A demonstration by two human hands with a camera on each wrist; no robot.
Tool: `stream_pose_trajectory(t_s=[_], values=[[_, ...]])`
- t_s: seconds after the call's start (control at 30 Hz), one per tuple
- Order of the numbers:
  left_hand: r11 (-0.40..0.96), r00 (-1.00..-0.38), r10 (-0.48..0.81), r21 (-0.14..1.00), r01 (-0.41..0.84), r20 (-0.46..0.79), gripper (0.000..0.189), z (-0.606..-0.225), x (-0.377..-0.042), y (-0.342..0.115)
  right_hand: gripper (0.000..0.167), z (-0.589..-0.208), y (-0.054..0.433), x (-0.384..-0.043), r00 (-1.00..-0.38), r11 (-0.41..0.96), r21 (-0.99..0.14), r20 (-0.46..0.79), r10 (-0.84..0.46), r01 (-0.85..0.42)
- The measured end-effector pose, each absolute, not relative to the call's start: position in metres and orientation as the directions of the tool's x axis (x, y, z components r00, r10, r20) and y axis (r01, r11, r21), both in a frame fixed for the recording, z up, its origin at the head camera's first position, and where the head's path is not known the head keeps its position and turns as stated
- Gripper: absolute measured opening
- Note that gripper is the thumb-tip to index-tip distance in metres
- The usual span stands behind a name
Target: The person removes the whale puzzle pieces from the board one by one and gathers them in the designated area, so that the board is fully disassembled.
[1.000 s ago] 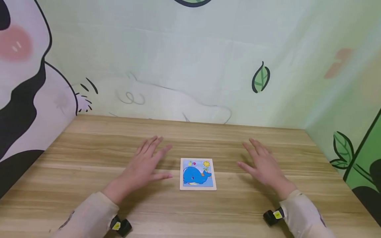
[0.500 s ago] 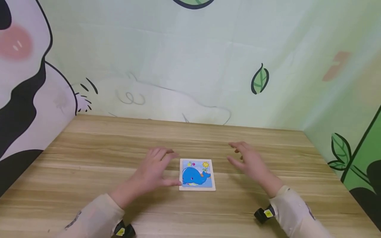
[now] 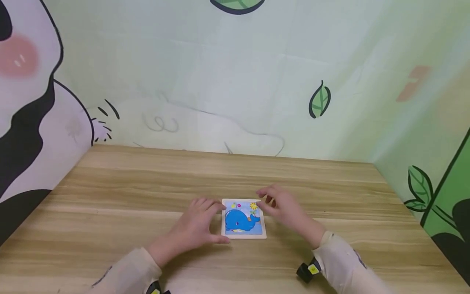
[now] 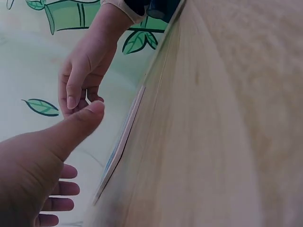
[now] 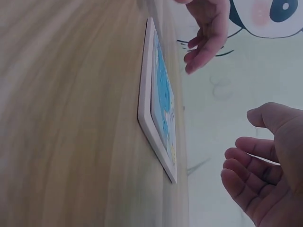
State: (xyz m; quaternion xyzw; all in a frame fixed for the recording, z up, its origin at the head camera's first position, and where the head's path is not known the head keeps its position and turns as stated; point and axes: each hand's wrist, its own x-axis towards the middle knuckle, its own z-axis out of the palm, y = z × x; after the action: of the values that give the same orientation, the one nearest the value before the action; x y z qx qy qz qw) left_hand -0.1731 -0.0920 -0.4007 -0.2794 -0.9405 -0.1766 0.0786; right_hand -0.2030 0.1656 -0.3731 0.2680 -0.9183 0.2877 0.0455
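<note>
A square whale picture puzzle point(image 3: 242, 220) in a pale frame lies flat on the wooden table point(image 3: 147, 179). At its left edge is my left hand point(image 3: 196, 224), thumb and fingers spread apart, thumb near the lower left corner. My right hand point(image 3: 284, 208) hovers by the upper right corner, its fingers loosely bent. Both wrist views show the hands raised over the tabletop, apart from the puzzle point(image 5: 156, 104). The left wrist view shows the puzzle's thin edge point(image 4: 120, 146) and nothing held in the left hand point(image 4: 47, 161). Equally, the right hand point(image 5: 265, 165) holds nothing.
A wall with printed leaves point(image 3: 320, 100) rises behind the table's back edge. A large cartoon panda print point(image 3: 69, 118) covers the left side, and green plant prints point(image 3: 422, 188) are on the right. A small black camera point(image 3: 306, 271) is strapped at the right wrist.
Both hands have moved inward to the puzzle, the left to the right and the right to the left. Their fingers have bent more. The puzzle stays in place on the table.
</note>
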Motion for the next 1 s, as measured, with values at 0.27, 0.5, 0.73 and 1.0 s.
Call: stream_pose_trajectory(t_s=[0.27, 0.5, 0.73, 1.0], values=[[0.783, -0.834, 0.5, 0.289, 0.55, 0.232, 0.079, -0.418, -0.168, -0.099, 0.03, -0.379, 0.14, -0.206, -0.839, 0.661, -0.553, 0.139, -0.526, -0.507], [0.767, -0.779, 0.55, 0.186, 0.614, 0.301, 0.07, -0.422, -0.171, -0.1, 0.032, -0.38, 0.127, -0.213, -0.852, 0.698, -0.536, 0.082, -0.517, -0.475], [0.765, -0.764, 0.553, 0.163, 0.624, 0.331, 0.065, -0.423, -0.173, -0.099, 0.033, -0.383, 0.116, -0.219, -0.839, 0.71, -0.504, 0.053, -0.542, -0.491], [0.759, -0.746, 0.557, 0.141, 0.636, 0.365, 0.057, -0.424, -0.178, -0.098, 0.036, -0.386, 0.108, -0.223, -0.845, 0.738, -0.471, 0.03, -0.534, -0.483]])
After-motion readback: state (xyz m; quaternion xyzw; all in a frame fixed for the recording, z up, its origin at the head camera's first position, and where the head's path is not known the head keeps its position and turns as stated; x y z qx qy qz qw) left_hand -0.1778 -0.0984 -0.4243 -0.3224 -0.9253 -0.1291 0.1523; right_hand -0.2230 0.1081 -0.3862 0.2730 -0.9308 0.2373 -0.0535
